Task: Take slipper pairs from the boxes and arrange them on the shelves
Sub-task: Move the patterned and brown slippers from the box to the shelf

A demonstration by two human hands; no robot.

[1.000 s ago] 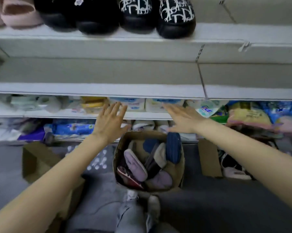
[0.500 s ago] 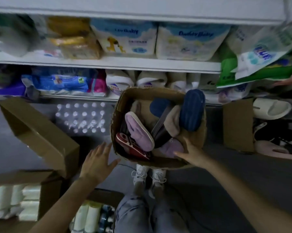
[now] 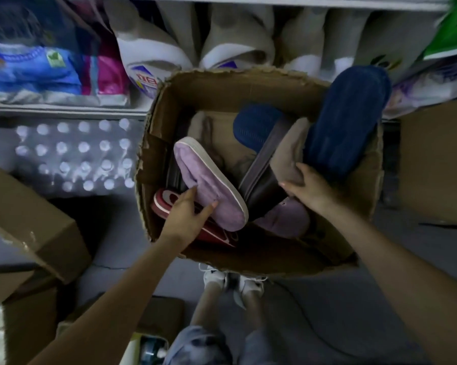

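An open cardboard box (image 3: 280, 262) stands on the floor in front of me, full of slippers. My left hand (image 3: 186, 214) grips a lilac slipper (image 3: 209, 185) with a white sole edge, thumb under it. My right hand (image 3: 310, 189) closes on a beige slipper (image 3: 290, 151) leaning upright beside a dark grey one (image 3: 261, 177). A second lilac slipper (image 3: 288, 219) lies low in the box. Two navy blue slippers (image 3: 346, 122) rest against the right wall, and a red one (image 3: 166, 204) lies under my left hand.
A low shelf (image 3: 51, 109) behind the box holds packaged goods and white bags (image 3: 153, 51). A wrapped pack of water bottles (image 3: 74, 156) sits left of the box. Brown cartons stand at the left (image 3: 29, 222) and right (image 3: 435, 164). My white shoes (image 3: 214, 279) are below the box.
I have lowered my view from the shelves to the box. Both hands came down into it and closed on slippers, the left on the lilac one, the right on the beige one.
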